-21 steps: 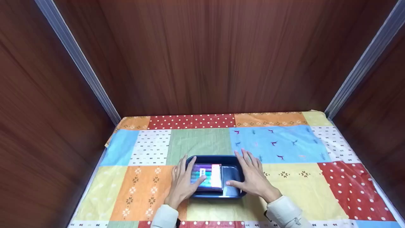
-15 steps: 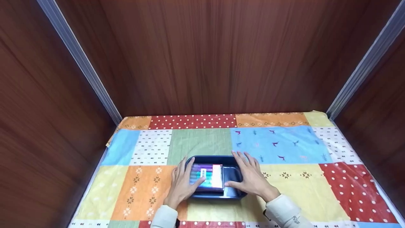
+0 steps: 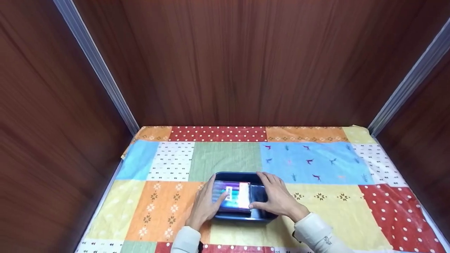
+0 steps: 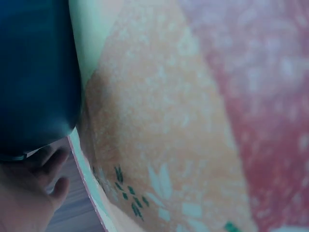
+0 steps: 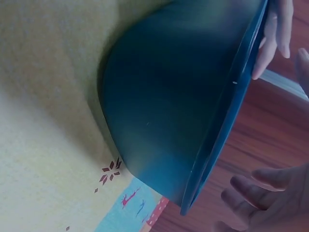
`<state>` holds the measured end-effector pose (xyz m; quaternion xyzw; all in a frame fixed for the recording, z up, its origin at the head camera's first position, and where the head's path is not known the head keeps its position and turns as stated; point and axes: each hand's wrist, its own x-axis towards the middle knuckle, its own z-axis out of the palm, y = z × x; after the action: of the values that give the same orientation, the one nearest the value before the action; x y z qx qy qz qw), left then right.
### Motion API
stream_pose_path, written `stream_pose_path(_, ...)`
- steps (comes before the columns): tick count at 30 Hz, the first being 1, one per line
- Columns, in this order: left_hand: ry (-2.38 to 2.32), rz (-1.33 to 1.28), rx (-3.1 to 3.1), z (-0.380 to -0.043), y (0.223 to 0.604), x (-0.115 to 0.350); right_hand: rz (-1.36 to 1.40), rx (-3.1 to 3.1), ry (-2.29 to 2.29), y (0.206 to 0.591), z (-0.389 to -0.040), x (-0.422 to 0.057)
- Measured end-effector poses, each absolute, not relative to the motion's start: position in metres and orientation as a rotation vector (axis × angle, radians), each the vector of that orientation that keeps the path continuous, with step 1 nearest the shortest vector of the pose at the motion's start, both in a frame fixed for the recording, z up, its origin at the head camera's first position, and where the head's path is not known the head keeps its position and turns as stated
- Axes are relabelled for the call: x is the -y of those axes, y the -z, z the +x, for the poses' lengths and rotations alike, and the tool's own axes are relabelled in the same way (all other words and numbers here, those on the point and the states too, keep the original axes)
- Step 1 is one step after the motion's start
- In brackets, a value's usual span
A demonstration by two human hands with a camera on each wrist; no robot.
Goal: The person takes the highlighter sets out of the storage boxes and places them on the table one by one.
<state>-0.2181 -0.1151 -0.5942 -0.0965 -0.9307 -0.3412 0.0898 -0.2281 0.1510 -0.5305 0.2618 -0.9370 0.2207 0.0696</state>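
A dark blue plastic bin (image 3: 242, 218) stands near the front of the table. Inside its left part lies a clear pack of pens (image 3: 242, 196) in purple, teal and blue with a white label. My left hand (image 3: 204, 207) is at the bin's left end, thumb over the pack. At the opposite end my right hand (image 3: 281, 202) is spread, its thumb near the pack's right edge. In the right wrist view, the right hand (image 5: 265, 198) looks apart from the bin wall (image 5: 154, 106). The left wrist view shows loosely bent fingers (image 4: 59, 191) beside the bin.
A patchwork tablecloth (image 3: 225, 158) covers the table. Wood-look panels (image 3: 225, 63) enclose the back and both sides, with grey metal strips (image 3: 102, 66) at the corners.
Both hands have drawn slightly inward over the bin's ends, the right one leftward. The whole scene has shifted a little right in the head view. The pack remains in the bin.
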Motion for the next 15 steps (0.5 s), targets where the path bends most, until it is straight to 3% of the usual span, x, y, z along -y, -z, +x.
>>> stream_pose_path(15, 1.206, -0.201, 2.761, -0.215, 0.596, 0.115, 0.912, 2.919, -0.515, 0.522, -0.241, -0.137)
